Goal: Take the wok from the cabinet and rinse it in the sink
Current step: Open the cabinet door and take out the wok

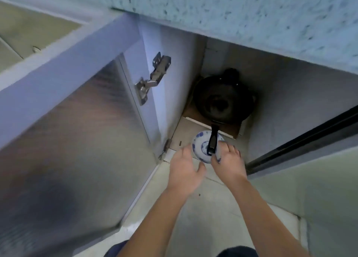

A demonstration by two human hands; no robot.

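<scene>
Black wok [222,101] sits mid-frame in cabinet [290,86], handle [213,140] over blue-and-white plate [199,146]; left hand [184,167], right hand [229,163]: fingers [233,148] spread, holding nothing.

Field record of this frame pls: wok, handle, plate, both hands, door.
wok: black round metal wok, inside open cabinet, on brown cardboard
handle: long black wok handle, points toward person, crosses above plate
plate: round blue-and-white patterned plate, at cabinet front
left hand: open, beside plate, holding nothing
right hand: open, at handle tip, contact unclear
door: silvery cabinet door, swung open
</scene>
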